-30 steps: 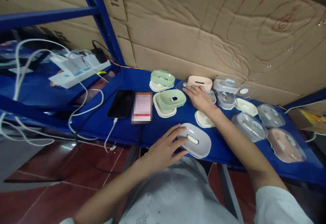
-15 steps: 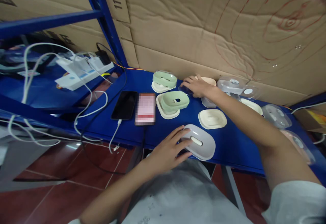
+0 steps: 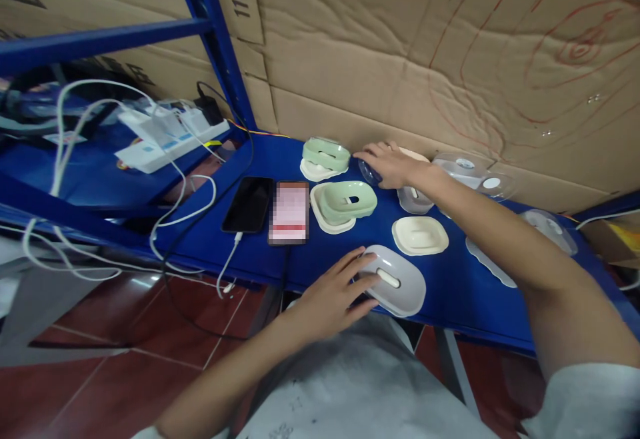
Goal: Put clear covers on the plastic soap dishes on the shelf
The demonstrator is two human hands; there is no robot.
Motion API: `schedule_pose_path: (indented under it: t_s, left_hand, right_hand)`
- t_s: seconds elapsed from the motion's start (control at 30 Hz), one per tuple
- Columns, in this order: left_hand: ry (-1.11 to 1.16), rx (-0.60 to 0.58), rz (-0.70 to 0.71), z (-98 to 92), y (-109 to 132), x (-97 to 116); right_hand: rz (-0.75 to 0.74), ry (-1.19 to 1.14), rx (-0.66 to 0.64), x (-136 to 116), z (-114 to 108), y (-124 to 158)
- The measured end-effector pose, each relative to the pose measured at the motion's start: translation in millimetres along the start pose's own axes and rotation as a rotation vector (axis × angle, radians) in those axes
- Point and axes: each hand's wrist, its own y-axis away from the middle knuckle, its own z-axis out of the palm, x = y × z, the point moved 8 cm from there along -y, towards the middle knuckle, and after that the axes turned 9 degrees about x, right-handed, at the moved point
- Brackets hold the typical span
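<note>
My left hand [image 3: 340, 296] lies over the left side of a grey oval soap dish [image 3: 407, 282] at the table's front edge, fingers spread across its rim. A white bar shows in the dish's slot. At the back, my right hand [image 3: 387, 162] curls over a clear plastic cover [image 3: 369, 171]; its fingertips are partly hidden. Beside it sit a smaller grey dish [image 3: 416, 200] and a cream piece, mostly covered by the hand. A cream oval tray [image 3: 420, 235] lies between my hands. Green soap dishes [image 3: 357, 207] rest on cream trays to the left.
A black phone [image 3: 247, 204] and a phone with a lit screen [image 3: 290, 212] lie at the left. A power strip [image 3: 173, 149] with white cables stands beyond. Clear plastic covers [image 3: 467, 169] sit at the back right. Cardboard [image 3: 340, 52] walls the rear.
My right hand stays over the clear cover, while its forearm has shifted, hiding a pink piece at the right. A pale edge now shows below that forearm. My left hand is nearly still.
</note>
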Motion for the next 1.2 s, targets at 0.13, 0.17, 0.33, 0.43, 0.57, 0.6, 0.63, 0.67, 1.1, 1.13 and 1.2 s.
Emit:
schedule_pose_path:
  t_s: [0.13, 0.17, 0.33, 0.43, 0.57, 0.6, 0.63, 0.67, 1.1, 1.13, 1.2]
  left_hand:
    - [0.010, 0.020, 0.010, -1.6, -1.7, 1.3]
    - [0.012, 0.024, 0.012, -1.8, -2.1, 1.8]
    - [0.050, 0.058, -0.060, -3.0, -2.7, -2.6]
    - [0.084, 0.079, -0.116, -3.9, -2.0, -6.1]
    - [0.089, 0.068, -0.181, -2.6, 0.8, -10.3]
    - [0.088, 0.069, -0.194, -2.3, 2.0, -11.6]
    - [0.088, 0.078, -0.207, -2.2, 3.2, -13.0]
    - [0.090, 0.094, -0.221, -2.4, 4.6, -14.8]
    - [0.099, 0.057, -0.234, 0.0, 3.8, -18.3]
    - [0.088, 0.044, -0.233, 0.6, 3.9, -18.4]
    - [0.077, 0.031, -0.228, 1.8, 4.4, -18.8]
  right_hand:
    - [0.132, -0.257, 0.272, 3.0, -42.1, 58.0]
    - [0.166, -0.336, 0.365, -0.6, -52.2, 78.8]
    - [0.257, -0.666, 0.627, -47.6, -73.7, 190.2]
    - [0.362, -0.644, 0.680, -80.6, -72.9, 238.7]
    - [0.394, -0.585, 0.452, -126.8, -51.2, 242.1]
    - [0.374, -0.575, 0.404, -136.5, -46.0, 235.5]
    - [0.353, -0.568, 0.383, -144.3, -42.4, 228.2]
    - [0.334, -0.565, 0.382, -150.1, -39.8, 221.1]
    - [0.132, -0.299, 0.411, -184.6, -21.1, 200.2]
    - [0.125, -0.261, 0.409, -186.6, -20.4, 199.7]
    - [0.113, -0.207, 0.396, -189.5, -19.3, 198.9]
